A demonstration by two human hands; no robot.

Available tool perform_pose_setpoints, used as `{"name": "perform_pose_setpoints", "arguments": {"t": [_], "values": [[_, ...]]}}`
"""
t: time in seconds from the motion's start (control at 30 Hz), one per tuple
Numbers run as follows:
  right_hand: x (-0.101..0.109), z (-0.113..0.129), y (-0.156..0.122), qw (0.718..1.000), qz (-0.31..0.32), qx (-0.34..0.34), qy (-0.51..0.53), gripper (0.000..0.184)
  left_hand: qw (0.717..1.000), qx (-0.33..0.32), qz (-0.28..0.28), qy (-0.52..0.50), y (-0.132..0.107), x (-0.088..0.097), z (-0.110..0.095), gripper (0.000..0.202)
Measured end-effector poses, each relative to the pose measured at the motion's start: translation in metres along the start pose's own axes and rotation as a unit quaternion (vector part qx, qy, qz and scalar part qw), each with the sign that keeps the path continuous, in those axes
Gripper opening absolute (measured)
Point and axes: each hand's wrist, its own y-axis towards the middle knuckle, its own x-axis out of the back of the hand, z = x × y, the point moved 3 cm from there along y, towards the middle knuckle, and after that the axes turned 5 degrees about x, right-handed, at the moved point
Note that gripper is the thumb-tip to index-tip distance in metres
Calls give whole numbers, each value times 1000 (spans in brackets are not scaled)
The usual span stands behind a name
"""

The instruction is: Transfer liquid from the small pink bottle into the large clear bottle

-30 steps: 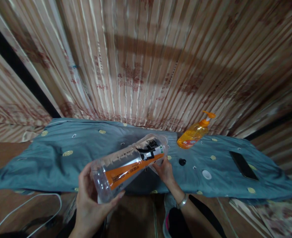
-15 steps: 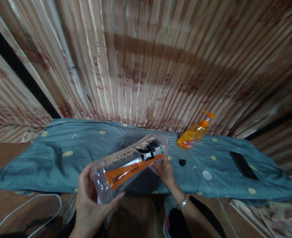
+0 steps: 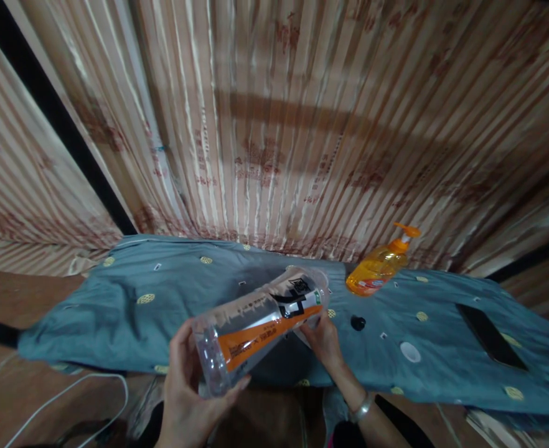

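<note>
Head view: a clear plastic bottle with an orange, white and black label is held up at a slant over the near part of the cloth-covered worktop, its upper end toward the right. The left hand has its grip spread to the bottle's width, fingers at the outer side and thumb along the near side of the lower end. The right hand, with a silver bracelet at the wrist, has its grip closed on the other end; some fingers are hidden behind the bottle. A pump bottle of orange liquid stands near the worktop's far edge. Nearer lie a small black object, a white disc and, farther right, a dark flat slab. A striped curtain hangs behind.
</note>
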Motion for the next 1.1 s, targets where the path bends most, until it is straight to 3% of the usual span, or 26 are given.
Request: {"name": "perform_pose_setpoints", "arguments": {"t": [0.17, 0.27, 0.33, 0.43, 0.57, 0.83, 1.1], "values": [[1, 1, -1, 1000, 4, 3, 8, 32, 1000, 14, 4, -15, -3, -7, -11, 92], [1, 3, -1, 1000, 7, -4, 15, 31, 997, 42, -33, -59, -7, -12, -21, 92], [2, 5, 0, 1000, 8, -10, 23, 32, 996, 58, -27, -69, -8, -15, -24, 93], [3, 8, 2, 999, 16, -15, 38, 35, 994, 69, 4, -82, -8, -19, -23, 95], [5, 11, 4, 998, 14, -31, 49, 39, 993, 68, -20, -95, -9, -20, -22, 92], [7, 14, 6, 997, 22, -17, 72, 51, 990, 99, 1, -102, -5, -24, -14, 101], [8, 18, 7, 997, 22, -16, 76, 50, 987, 109, 12, -117, -5, -24, -14, 95]]}}
